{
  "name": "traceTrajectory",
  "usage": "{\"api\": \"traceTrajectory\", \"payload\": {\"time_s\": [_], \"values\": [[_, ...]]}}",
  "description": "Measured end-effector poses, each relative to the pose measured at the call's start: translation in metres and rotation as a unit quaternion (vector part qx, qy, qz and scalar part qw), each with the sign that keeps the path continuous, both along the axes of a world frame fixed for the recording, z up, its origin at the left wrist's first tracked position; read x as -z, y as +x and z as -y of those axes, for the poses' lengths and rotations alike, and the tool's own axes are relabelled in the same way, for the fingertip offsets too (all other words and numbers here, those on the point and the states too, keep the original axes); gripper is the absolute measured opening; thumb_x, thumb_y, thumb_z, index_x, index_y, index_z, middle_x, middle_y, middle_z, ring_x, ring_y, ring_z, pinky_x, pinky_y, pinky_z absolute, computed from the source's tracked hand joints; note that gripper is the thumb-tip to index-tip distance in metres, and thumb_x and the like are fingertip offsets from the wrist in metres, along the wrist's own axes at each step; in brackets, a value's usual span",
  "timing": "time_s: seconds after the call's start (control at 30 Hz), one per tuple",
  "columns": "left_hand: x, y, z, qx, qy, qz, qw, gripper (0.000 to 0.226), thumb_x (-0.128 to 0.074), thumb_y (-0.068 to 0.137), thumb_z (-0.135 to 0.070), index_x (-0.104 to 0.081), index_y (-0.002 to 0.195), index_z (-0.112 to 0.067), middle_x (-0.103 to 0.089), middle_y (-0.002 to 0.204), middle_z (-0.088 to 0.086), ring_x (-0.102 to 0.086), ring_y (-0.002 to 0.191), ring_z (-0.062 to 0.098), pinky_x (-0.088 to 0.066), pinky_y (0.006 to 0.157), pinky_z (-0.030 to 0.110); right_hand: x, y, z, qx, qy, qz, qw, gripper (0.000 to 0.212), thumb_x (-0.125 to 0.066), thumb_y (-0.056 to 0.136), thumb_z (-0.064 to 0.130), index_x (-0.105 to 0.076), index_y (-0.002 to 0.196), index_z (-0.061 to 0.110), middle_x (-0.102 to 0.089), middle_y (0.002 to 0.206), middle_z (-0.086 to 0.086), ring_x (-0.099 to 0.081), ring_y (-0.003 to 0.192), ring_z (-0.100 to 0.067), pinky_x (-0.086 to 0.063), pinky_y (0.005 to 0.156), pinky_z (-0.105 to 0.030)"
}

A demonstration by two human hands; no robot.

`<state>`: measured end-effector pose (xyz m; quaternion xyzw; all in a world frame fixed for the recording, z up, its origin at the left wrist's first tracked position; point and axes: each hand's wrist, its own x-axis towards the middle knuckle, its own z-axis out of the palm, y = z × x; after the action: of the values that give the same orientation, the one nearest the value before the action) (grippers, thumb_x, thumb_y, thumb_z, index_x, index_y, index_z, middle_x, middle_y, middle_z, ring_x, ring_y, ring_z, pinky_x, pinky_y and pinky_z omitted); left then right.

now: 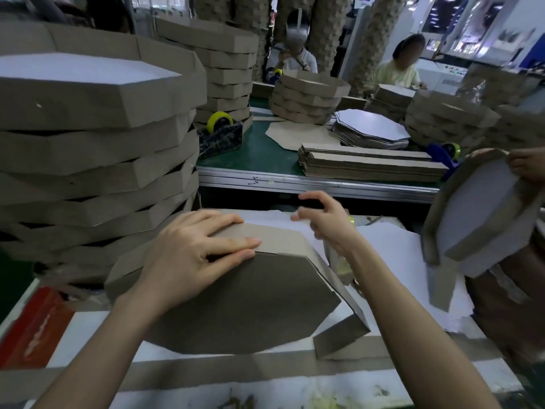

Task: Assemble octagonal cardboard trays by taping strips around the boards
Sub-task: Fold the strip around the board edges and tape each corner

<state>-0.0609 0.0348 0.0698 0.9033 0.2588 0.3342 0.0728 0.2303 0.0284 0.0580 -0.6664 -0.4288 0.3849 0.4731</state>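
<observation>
An octagonal brown cardboard board [250, 302] lies tilted on the white work surface in front of me. A brown strip [283, 240] is wrapped along its far and right edges, and the strip's loose end [342, 335] sticks out at the lower right. My left hand [191, 255] lies flat on the board's top edge, its fingers pressing the strip against the board. My right hand [324, 219] hovers just beyond the board with thumb and fingers curved, holding nothing that I can see. A yellowish tape roll [343, 267] is partly hidden under my right wrist.
A tall stack of finished trays [97, 149] stands at my left. Another person's hand [528, 166] holds a tray [477, 214] at the right. On the green bench beyond lie strips [371, 165], octagonal boards [371, 128] and a tape dispenser [221, 134]. Two people sit farther back.
</observation>
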Motion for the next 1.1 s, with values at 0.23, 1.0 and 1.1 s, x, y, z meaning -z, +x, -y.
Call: {"api": "traceTrajectory", "payload": {"time_s": [0.23, 1.0, 1.1], "values": [[-0.001, -0.034, 0.002, -0.031, -0.034, -0.024, 0.999, 0.043, -0.037, 0.092, -0.056, -0.062, 0.123, -0.04, -0.064, 0.126, -0.004, -0.058, 0.115, 0.021, -0.044, 0.093, 0.04, -0.072, -0.089, 0.038, -0.09, 0.06, -0.233, 0.966, 0.042, -0.041, 0.091, -0.007, -0.079, 0.083, 0.008, -0.074, 0.106, -0.015, -0.026, 0.034, -0.003, -0.024, 0.033, -0.013], [-0.003, -0.051, 0.008, 0.023, -0.049, -0.129, 0.99, 0.047, -0.041, 0.102, -0.024, -0.035, 0.143, -0.047, -0.038, 0.151, 0.002, -0.032, 0.134, 0.023, -0.026, 0.108, 0.041, -0.036, -0.184, 0.128, -0.012, -0.019, -0.317, 0.948, 0.031, -0.046, 0.092, -0.001, -0.071, 0.111, -0.002, -0.05, 0.07, -0.005, -0.028, 0.037, -0.004, -0.021, 0.032, -0.014], [-0.003, -0.052, 0.01, 0.022, -0.059, -0.134, 0.989, 0.047, -0.037, 0.103, -0.026, -0.028, 0.144, -0.047, -0.034, 0.153, 0.0, -0.028, 0.135, 0.021, -0.023, 0.109, 0.038, -0.026, -0.185, 0.126, 0.001, -0.028, -0.284, 0.958, 0.034, -0.044, 0.093, -0.001, -0.073, 0.11, 0.004, -0.035, 0.049, 0.007, -0.025, 0.038, -0.005, -0.019, 0.034, -0.016]]}}
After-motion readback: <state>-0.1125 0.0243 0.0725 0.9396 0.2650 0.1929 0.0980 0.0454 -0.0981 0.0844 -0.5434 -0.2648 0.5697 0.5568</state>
